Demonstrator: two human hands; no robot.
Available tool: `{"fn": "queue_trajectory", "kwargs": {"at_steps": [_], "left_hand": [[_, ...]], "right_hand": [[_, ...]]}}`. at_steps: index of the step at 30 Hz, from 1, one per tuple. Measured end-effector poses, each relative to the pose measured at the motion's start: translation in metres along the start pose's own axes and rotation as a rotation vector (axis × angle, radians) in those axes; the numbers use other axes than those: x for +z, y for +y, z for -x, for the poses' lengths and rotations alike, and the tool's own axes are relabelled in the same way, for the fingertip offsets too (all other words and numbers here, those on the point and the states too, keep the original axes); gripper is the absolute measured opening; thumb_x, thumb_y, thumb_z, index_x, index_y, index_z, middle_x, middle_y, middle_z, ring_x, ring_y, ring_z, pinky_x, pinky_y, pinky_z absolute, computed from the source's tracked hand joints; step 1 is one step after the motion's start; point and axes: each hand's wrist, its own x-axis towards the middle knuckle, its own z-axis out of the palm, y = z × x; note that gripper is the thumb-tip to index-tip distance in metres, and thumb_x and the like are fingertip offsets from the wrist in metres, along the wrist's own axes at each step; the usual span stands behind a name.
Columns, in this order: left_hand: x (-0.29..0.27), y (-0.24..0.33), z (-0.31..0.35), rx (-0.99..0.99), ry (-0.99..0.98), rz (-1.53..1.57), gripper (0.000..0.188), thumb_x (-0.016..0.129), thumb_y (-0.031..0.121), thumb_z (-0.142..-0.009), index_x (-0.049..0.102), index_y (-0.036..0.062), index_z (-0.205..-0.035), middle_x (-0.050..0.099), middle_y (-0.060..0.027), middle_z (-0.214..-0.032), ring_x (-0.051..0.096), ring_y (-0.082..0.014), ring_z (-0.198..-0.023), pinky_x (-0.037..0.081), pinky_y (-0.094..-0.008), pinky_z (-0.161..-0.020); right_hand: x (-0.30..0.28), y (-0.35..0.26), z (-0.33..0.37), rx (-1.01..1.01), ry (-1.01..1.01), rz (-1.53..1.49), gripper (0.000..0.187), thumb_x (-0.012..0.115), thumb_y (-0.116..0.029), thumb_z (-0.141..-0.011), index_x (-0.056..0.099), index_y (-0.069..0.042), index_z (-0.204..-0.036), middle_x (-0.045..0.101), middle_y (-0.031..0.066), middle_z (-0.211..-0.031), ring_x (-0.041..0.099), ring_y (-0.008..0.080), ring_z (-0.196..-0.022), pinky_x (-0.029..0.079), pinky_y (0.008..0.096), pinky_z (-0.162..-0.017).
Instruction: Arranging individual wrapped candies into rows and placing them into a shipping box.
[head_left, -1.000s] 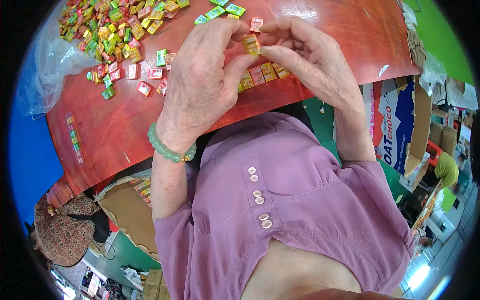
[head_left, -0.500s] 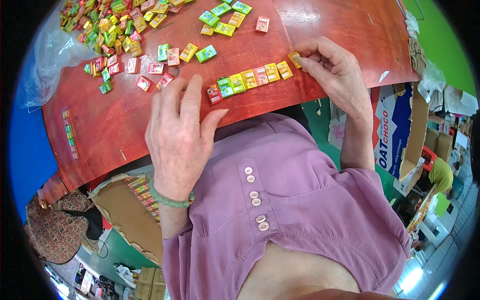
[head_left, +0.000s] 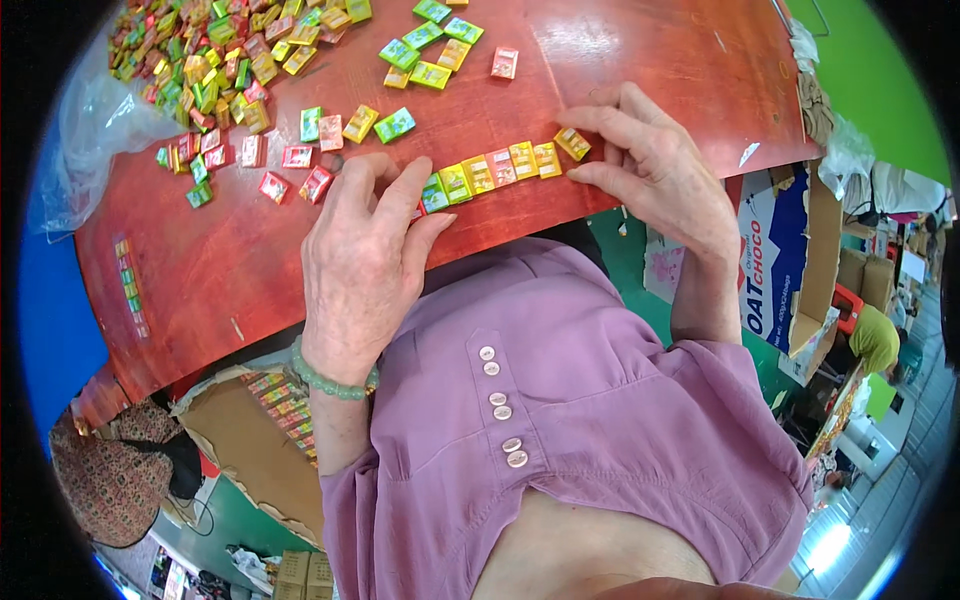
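Note:
A short row of small boxes (head_left: pixel 502 168), in green, yellow and pink, lies near the table's front edge. My left hand (head_left: pixel 362 255), with a green bead bracelet, is at the row's left end. Its thumb and index finger are apart, and they partly cover a red box (head_left: pixel 419 212). Just past the row's right end, a yellow-orange box (head_left: pixel 572 143) lies slightly tilted to the others, with a small gap. My right hand (head_left: pixel 655 165) is around that box, index finger beyond it and thumb on the near side, fingers spread apart.
A heap of small colourful boxes (head_left: pixel 215 60) covers the far left of the red table (head_left: pixel 680 90), beside a clear plastic bag (head_left: pixel 95 130). Loose boxes (head_left: pixel 430 75) lie behind the row. Another short row (head_left: pixel 130 285) sits at left. An open carton (head_left: pixel 235 425) stands below the edge.
My right hand has set down the yellow-orange box near the row's right end and its fingers have spread. My left hand has come up to the row's left end.

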Motion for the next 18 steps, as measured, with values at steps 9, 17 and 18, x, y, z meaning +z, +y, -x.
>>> {"fn": "queue_trajectory", "kwargs": {"at_steps": [9,17,18], "left_hand": [[0.000,0.004,0.001,0.041,0.013,-0.011,0.038,0.081,0.008,-0.079,0.067,-0.0008,-0.113,0.058,-0.0123,-0.104,0.064,-0.0303,-0.094,0.057,-0.0417,-0.075],[-0.001,0.003,-0.001,-0.010,-0.041,0.016,0.043,0.080,0.010,-0.081,0.065,-0.0003,-0.119,0.059,-0.0137,-0.111,0.063,-0.0316,-0.101,0.057,-0.0417,-0.079],[-0.001,0.004,-0.002,0.006,-0.039,0.016,0.044,0.080,0.011,-0.081,0.065,0.0001,-0.120,0.058,-0.0138,-0.113,0.063,-0.0318,-0.102,0.057,-0.0419,-0.079]], "right_hand": [[-0.003,0.008,-0.013,0.020,-0.024,0.025,0.035,0.076,-0.001,-0.083,0.068,-0.004,-0.117,0.060,0.0086,-0.098,0.062,0.0208,-0.081,0.052,0.0326,-0.075],[0.006,-0.016,-0.028,0.053,0.131,-0.073,0.056,0.085,-0.011,-0.080,0.066,-0.010,-0.132,0.058,0.0044,-0.101,0.054,0.0117,-0.067,0.048,0.0270,-0.063],[0.005,-0.018,-0.021,0.061,0.121,-0.076,0.056,0.085,-0.011,-0.080,0.066,-0.010,-0.132,0.058,0.0044,-0.101,0.054,0.0117,-0.067,0.048,0.0270,-0.063]]}}
